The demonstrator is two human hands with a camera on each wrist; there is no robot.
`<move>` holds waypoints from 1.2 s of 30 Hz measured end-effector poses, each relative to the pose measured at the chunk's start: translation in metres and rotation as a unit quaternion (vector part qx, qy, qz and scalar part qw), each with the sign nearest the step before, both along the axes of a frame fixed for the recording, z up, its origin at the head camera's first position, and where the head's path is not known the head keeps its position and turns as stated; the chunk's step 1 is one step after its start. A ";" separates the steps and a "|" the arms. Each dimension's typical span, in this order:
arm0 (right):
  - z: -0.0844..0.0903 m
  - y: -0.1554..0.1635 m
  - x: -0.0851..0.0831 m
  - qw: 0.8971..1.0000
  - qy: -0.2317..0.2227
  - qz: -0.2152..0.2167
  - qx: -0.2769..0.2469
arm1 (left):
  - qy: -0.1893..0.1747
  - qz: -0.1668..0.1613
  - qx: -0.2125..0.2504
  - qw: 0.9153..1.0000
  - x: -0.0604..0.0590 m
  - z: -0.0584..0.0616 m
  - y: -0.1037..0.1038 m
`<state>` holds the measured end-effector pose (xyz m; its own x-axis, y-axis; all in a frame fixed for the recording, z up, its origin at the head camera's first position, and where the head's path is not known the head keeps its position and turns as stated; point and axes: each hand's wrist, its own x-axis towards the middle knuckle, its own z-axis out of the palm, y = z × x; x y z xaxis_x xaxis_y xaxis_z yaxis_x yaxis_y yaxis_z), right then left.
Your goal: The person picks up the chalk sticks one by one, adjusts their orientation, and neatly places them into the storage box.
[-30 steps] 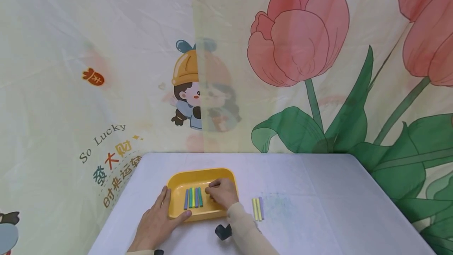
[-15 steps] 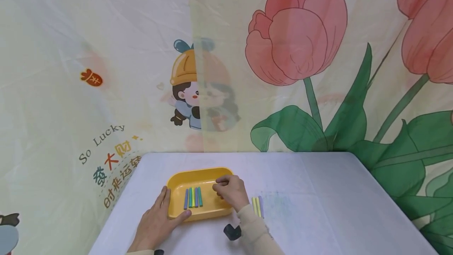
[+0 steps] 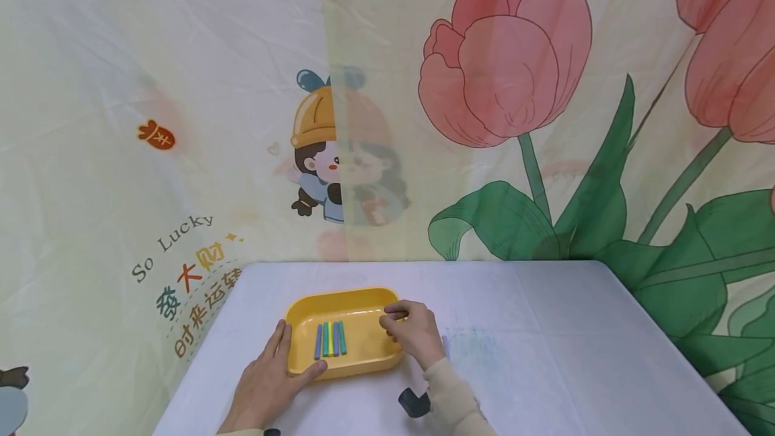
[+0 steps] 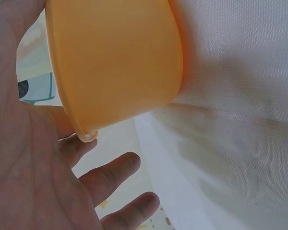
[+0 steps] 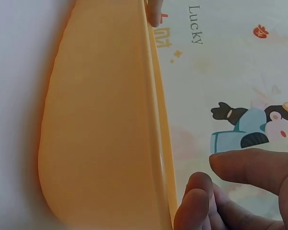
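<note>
A yellow tray [image 3: 369, 345] lies on the table with several purple, green and yellow chalk sticks [image 3: 330, 340] lined up inside, left of its middle. My left hand [image 3: 262, 382] spans the tray's near left corner, thumb over the front rim. Its fairly straight fingers touch the left side, as the left wrist view shows on the tray wall [image 4: 115, 57]. Over the right rim hovers my right hand [image 3: 416, 332], fingers bent. In the right wrist view a gap shows between thumb [image 5: 252, 165] and fingertips, with nothing held. A purple chalk stick [image 3: 446, 347] peeks out behind this hand.
White cloth covers the table [image 3: 563, 369]; a faint bluish-green smudge [image 3: 484, 352] marks it right of the tray. A printed curtain [image 3: 375, 19] hangs behind the table. A black wrist device [image 3: 414, 402] sits at the right wrist.
My right hand has moved right, from above the tray's inside to its right rim, and now covers the yellow chalk sticks on the table. My left hand stays at the tray corner.
</note>
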<state>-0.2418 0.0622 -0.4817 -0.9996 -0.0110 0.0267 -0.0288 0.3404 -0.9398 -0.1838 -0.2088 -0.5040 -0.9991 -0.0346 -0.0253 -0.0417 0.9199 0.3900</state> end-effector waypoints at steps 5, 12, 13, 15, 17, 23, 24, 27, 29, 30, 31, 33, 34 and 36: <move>0.000 0.010 0.002 0.999 -0.001 -0.018 0.026 | -0.002 0.000 0.002 1.000 0.000 0.000 0.000; -0.002 0.026 0.006 0.996 -0.031 -0.061 0.052 | 0.004 -0.003 0.003 1.000 0.000 -0.001 0.000; -0.002 0.029 0.006 0.995 -0.033 -0.068 0.058 | 0.005 -0.003 0.002 1.000 -0.001 -0.001 0.000; -0.004 0.037 0.007 0.994 -0.037 -0.079 0.066 | 0.006 -0.004 0.001 1.000 -0.001 -0.001 0.000; -0.006 0.045 0.007 0.992 -0.042 -0.090 0.075 | 0.002 -0.003 0.001 1.000 -0.001 -0.001 0.000; -0.012 0.068 0.007 0.985 -0.060 -0.128 0.102 | -0.004 -0.002 -0.001 1.000 -0.001 -0.002 -0.002; -0.013 0.072 0.006 0.983 -0.062 -0.133 0.108 | -0.005 -0.003 -0.001 1.000 -0.001 -0.002 -0.002; -0.019 0.081 0.007 0.980 -0.064 -0.142 0.120 | -0.006 -0.004 0.000 1.000 -0.001 -0.003 -0.003; -0.023 0.085 0.008 0.980 -0.064 -0.143 0.126 | -0.006 -0.004 0.000 1.000 -0.001 -0.003 -0.003; -0.025 0.087 0.009 0.980 -0.063 -0.142 0.127 | -0.006 -0.004 0.001 1.000 -0.001 -0.003 -0.003; -0.027 0.089 0.009 0.980 -0.064 -0.142 0.128 | -0.006 -0.004 0.001 1.000 -0.001 -0.003 -0.004; -0.030 0.092 0.010 0.979 -0.067 -0.141 0.135 | -0.006 -0.005 0.002 1.000 -0.001 -0.004 -0.004; -0.032 0.093 0.011 0.978 -0.069 -0.140 0.141 | -0.004 -0.005 0.002 1.000 -0.001 -0.004 -0.004; -0.036 0.095 0.013 0.975 -0.072 -0.137 0.157 | -0.004 -0.005 0.002 1.000 -0.001 -0.005 -0.004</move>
